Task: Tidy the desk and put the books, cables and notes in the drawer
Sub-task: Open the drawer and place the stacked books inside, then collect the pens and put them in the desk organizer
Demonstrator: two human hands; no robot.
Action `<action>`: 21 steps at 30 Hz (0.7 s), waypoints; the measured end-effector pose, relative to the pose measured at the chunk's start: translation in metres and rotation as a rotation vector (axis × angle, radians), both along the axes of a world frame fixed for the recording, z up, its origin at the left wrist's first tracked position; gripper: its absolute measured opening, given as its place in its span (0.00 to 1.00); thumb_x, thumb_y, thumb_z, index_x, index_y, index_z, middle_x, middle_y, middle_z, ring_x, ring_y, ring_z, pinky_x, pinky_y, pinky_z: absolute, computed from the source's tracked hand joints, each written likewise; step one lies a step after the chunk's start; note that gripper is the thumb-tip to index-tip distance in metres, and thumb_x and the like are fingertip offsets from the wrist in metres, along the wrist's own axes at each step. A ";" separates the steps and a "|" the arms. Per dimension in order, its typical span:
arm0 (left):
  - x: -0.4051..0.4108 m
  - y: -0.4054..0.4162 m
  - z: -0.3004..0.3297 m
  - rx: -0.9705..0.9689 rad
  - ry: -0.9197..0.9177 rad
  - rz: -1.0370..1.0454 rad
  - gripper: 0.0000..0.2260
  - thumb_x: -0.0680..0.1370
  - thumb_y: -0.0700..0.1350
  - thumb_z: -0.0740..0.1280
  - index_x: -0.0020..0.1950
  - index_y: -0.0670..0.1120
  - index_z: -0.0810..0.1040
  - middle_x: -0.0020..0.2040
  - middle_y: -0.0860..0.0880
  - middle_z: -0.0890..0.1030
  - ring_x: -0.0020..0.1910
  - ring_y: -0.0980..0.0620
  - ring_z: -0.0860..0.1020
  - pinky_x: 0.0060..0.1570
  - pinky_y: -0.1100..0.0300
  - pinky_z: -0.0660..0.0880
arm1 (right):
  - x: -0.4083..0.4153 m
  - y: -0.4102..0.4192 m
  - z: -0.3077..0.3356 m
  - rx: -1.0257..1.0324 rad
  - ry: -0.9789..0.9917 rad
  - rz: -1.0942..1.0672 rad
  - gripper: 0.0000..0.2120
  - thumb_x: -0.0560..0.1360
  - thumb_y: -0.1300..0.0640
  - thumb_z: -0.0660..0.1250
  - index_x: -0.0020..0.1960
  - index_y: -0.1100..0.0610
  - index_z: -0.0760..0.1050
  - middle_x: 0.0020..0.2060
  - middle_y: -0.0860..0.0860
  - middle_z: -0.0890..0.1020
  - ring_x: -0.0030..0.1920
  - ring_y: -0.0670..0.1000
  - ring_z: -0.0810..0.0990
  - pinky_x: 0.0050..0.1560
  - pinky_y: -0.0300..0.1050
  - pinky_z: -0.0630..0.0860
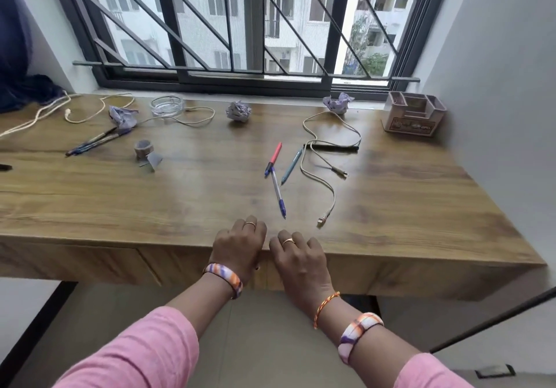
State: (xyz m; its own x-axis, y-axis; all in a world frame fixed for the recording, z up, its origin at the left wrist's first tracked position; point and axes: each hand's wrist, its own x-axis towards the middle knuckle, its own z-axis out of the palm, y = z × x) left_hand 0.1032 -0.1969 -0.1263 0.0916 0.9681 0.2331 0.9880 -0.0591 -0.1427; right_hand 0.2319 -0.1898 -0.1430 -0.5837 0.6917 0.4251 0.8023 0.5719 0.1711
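A: Where do the hands sit?

B: Both at the near lip of the desk (391, 228), side by side. The left hand (239, 244) and right hand (298, 255) have fingers curled over the front edge, apparently onto the top of the drawer front (264, 273) beneath; whether they grip a pull there I cannot tell, the fingertips are hidden.

A: And the things to stow?

B: All beyond the hands. The beige charging cable (326, 183) ends in a plug just ahead of the right hand, to its outer side. The blue-capped pen (278, 190) points toward the gap between the hands, with a red pen (275, 156) and a teal pen (291, 166) further off. A second cable (180, 117) and crumpled paper notes (239, 111) lie far out by the window. No books in view.

A: What could go wrong?

B: If the drawer comes out sharply, the desk may shake and the blue-capped pen could roll off the front edge. The plug lies close to that edge too, and a trailing sleeve could sweep it over.

A: Room to move?

B: Plenty of bare wood left of the hands; the wall closes in on the right, and the person's body stands where the drawer would travel, so stepping back looks needed
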 end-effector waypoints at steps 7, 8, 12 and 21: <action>-0.002 0.006 0.011 -0.068 0.010 -0.006 0.31 0.37 0.52 0.81 0.36 0.46 0.77 0.33 0.48 0.78 0.30 0.50 0.78 0.18 0.62 0.69 | 0.000 0.001 0.011 -0.120 0.069 0.002 0.18 0.47 0.64 0.75 0.34 0.54 0.75 0.31 0.51 0.78 0.30 0.53 0.77 0.24 0.41 0.69; -0.001 0.004 0.016 -0.098 0.002 -0.006 0.29 0.46 0.54 0.81 0.42 0.46 0.77 0.39 0.48 0.78 0.36 0.49 0.79 0.23 0.60 0.72 | 0.001 0.003 0.017 -0.175 0.090 0.005 0.17 0.48 0.61 0.77 0.34 0.53 0.75 0.31 0.50 0.77 0.31 0.53 0.78 0.24 0.40 0.68; -0.016 0.013 0.042 -0.267 -0.150 0.010 0.19 0.69 0.63 0.67 0.50 0.50 0.75 0.50 0.51 0.77 0.51 0.48 0.77 0.40 0.59 0.69 | 0.010 0.033 0.049 -0.599 0.320 -0.007 0.13 0.65 0.43 0.72 0.40 0.52 0.78 0.39 0.47 0.81 0.42 0.49 0.80 0.37 0.42 0.71; -0.064 0.115 0.062 -0.414 -0.836 0.113 0.10 0.73 0.50 0.70 0.48 0.45 0.80 0.37 0.51 0.79 0.41 0.52 0.78 0.34 0.64 0.73 | -0.009 0.125 0.068 -0.621 0.280 -0.124 0.12 0.70 0.43 0.68 0.42 0.52 0.77 0.43 0.50 0.82 0.48 0.52 0.78 0.43 0.43 0.71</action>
